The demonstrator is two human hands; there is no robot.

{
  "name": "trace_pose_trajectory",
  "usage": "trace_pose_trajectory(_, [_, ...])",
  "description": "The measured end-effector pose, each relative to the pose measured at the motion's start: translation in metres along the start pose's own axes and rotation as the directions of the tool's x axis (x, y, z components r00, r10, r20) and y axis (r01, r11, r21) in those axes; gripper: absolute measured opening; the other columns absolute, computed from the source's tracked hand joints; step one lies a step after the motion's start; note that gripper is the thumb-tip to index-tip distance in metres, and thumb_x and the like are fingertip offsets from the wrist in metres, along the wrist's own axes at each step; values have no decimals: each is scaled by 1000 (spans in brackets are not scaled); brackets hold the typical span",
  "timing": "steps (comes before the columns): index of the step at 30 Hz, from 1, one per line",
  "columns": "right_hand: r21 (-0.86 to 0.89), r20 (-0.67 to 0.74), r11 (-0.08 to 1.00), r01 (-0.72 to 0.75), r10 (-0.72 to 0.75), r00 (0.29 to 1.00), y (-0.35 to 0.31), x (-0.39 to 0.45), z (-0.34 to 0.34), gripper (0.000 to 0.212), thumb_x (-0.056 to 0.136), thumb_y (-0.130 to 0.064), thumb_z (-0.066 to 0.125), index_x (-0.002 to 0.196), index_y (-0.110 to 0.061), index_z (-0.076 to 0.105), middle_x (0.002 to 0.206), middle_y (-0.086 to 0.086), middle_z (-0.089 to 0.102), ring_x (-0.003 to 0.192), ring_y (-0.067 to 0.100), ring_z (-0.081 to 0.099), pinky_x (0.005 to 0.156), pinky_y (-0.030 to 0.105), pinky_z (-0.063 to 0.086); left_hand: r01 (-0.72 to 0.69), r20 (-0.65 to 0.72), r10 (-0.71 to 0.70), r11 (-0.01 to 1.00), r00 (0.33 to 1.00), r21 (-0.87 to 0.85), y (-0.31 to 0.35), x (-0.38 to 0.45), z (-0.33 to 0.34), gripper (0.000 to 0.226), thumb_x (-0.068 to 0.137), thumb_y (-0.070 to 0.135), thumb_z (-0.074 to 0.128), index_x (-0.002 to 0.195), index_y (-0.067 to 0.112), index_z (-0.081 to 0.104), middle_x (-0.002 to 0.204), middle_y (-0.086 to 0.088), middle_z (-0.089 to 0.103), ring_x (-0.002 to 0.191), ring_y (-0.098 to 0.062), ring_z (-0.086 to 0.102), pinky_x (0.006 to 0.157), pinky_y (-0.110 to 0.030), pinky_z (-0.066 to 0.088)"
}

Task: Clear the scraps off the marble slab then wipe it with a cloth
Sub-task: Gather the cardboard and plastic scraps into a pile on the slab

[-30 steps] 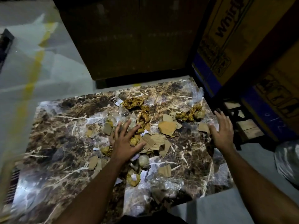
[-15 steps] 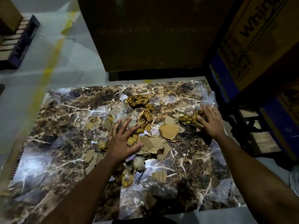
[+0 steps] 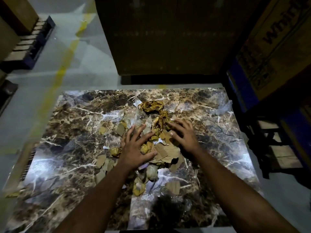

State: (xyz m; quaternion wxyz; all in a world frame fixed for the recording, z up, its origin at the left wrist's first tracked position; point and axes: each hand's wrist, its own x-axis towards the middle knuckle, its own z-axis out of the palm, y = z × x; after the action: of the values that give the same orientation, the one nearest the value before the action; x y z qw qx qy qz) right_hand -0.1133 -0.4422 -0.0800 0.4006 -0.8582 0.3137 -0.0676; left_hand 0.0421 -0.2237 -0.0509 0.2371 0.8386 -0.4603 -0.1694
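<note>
Brown marble slab, veined in white, lies flat on the pale floor, and the scraps sit mostly around its middle: torn cardboard pieces, crumpled yellow-brown paper and clear plastic film. From the head view, both hands are down on the heap. The left hand has its fingers spread wide and lies flat over the cardboard at about eight o'clock of the pile, holding nothing. The right hand lies at about three o'clock, fingers spread and slightly bent over the crumpled paper, not visibly gripping anything. I take it the hands flank the pile to rake the litter together, so it can be lifted off in one gather.

A crumpled paper wad lies at twelve o'clock, beyond both hands. Loose cardboard bits trail off toward seven o'clock, and one cardboard square lies near six. Plastic film clings to the slab's far right corner. No cloth shows, so wiping looks some way off.
</note>
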Motion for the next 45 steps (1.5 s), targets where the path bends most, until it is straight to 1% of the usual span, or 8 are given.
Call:
trace_pose_trajectory(7, [-36,-89,997,74,-77,993,-10,4,-6,50,98,-54,42,147,-50,37,155,-8,44,140,12,37,122,56,2,5,20,-5,1000,1000,21,0,1,-1,82,76,76,65,146,67,23,165,28,-1,151,-11,-13,116,-64,7])
trace_pose_trajectory(11, [74,-102,995,60,-52,993,-7,9,-36,52,96,-49,48,148,-44,42,146,8,55,121,18,53,109,53,37,10,16,-10,1000,1000,25,1,1,-1,82,75,76,64,146,67,24,165,28,-1,152,-11,-12,116,-65,8])
trace_pose_trajectory(15, [-147,-208,987,62,-93,974,18,35,-70,54,94,-58,42,146,-44,46,152,1,49,138,24,41,115,61,28,0,4,0,1000,1000,18,1,0,-1,81,74,79,61,146,66,26,166,26,2,154,-15,-8,117,-66,8])
trace_pose_trajectory(19, [-470,-376,869,-156,-37,926,67,59,-119,57,91,-61,40,143,-40,50,155,0,45,146,29,32,119,62,18,16,4,-16,1000,1000,24,1,2,1,81,73,79,60,145,67,26,165,28,2,154,-16,-7,117,-67,9])
trace_pose_trajectory(22, [-391,-445,859,-331,138,885,115,71,-142,64,88,-64,41,145,-37,50,161,8,35,150,37,22,121,59,13,9,-16,-9,1000,1000,21,-1,3,3,80,73,80,59,145,67,27,165,28,4,155,-16,-7,116,-70,12])
trace_pose_trajectory(27, [-238,-208,954,-182,133,969,142,98,-136,70,91,-57,47,153,-24,43,161,15,33,148,37,29,120,53,26,24,-26,-24,999,999,35,0,3,3,81,73,77,64,145,66,28,165,29,3,154,-12,-8,117,-68,10])
trace_pose_trajectory(32, [-114,-112,993,-36,23,993,99,132,-88,64,92,-44,59,151,-27,41,143,12,52,121,28,53,94,38,42,32,-6,-31,998,999,55,2,2,2,81,74,76,66,141,72,22,164,31,0,153,-11,-11,115,-65,6])
trace_pose_trajectory(45, [9,296,983,183,-177,939,-40,223,4,48,105,-49,45,150,-35,46,158,5,44,143,23,41,109,30,25,32,-21,-30,998,999,63,0,1,1,82,72,74,68,143,67,27,164,30,4,155,-15,-7,113,-71,13])
